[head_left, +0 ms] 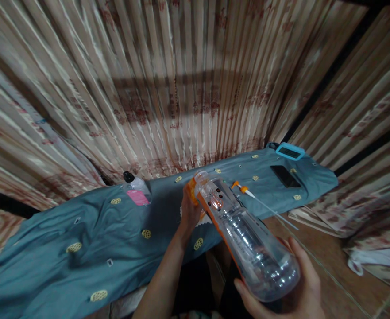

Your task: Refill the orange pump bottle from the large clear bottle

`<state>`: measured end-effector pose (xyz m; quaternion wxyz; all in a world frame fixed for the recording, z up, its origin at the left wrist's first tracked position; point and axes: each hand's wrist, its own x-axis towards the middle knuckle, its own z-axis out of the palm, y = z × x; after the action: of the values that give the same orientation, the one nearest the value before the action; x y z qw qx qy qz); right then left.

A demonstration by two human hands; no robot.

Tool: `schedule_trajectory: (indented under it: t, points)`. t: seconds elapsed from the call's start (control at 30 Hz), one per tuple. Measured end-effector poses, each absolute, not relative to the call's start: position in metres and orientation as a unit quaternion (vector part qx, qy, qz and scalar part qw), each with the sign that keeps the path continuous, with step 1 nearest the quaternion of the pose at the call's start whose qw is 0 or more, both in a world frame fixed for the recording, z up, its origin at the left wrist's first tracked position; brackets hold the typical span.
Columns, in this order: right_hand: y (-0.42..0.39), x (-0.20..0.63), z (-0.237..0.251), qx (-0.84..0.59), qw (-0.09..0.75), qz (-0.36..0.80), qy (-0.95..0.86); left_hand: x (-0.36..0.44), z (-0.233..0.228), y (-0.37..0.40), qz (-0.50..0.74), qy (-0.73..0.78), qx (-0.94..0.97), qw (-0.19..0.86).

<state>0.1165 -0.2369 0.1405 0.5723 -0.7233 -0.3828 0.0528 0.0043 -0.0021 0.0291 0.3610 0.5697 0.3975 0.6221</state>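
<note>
"Where's the bottle [239,230]?"
"Right hand [306,288] clasps its base; it slants over the table [125,266] to the left hand [190,210], curled at the neck, exact grip hidden."
"Risk?"
"Smooth plastic could slide through the right hand, and knock the pump [246,191] beyond."

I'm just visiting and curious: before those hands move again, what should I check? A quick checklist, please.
1. Large clear plastic bottle with orange trim supported: ok; the right hand has its grip around the base end.
2. Left hand firmly closed near the bottle's neck: cannot tell; its fingers are partly hidden.
3. Orange-and-white plastic pump lying wholly over the blue-green patterned cloth: not ok; its long thin tube reaches past the edge.
4. Small clear bottle with pink label has its black top on: ok.
5. Flat black phone away from both hands: ok.
</note>
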Motion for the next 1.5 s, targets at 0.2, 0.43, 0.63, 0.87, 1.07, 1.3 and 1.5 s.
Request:
schedule_trajectory:
  t: [0.2, 0.43, 0.63, 0.87, 1.07, 1.3, 1.5]
  points:
    - [-0.2361, 0.1184, 0.138, -0.709, 0.581, 0.047, -0.397, 0.0051, 0.0315, -0.0043, 0.614, 0.413, 0.582, 0.337]
    - [-0.2365, 0.1197, 0.1361, -0.711, 0.563, 0.028, -0.421, 0.0055, 0.028, -0.0013, 0.619, 0.405, 0.596, 0.314]
    - [-0.2354, 0.116, 0.1423, -0.713, 0.576, 0.037, -0.398, 0.0058, 0.0232, 0.0004, 0.617, 0.399, 0.624, 0.265]
    - [-0.2347, 0.115, 0.1426, -0.704, 0.59, 0.06, -0.391, 0.0036, 0.0248, -0.0005, 0.612, 0.398, 0.623, 0.282]
    - [-0.236, 0.1178, 0.1408, -0.715, 0.562, 0.041, -0.413, 0.0055, 0.0228, 0.0006, 0.619, 0.396, 0.613, 0.29]
    - [-0.2368, 0.1173, 0.1418, -0.722, 0.56, 0.039, -0.405, 0.004, 0.0242, 0.0005, 0.61, 0.4, 0.629, 0.27]
    - [-0.2351, 0.1174, 0.1401, -0.707, 0.576, 0.042, -0.408, 0.0034, 0.0255, 0.0001, 0.607, 0.407, 0.628, 0.269]
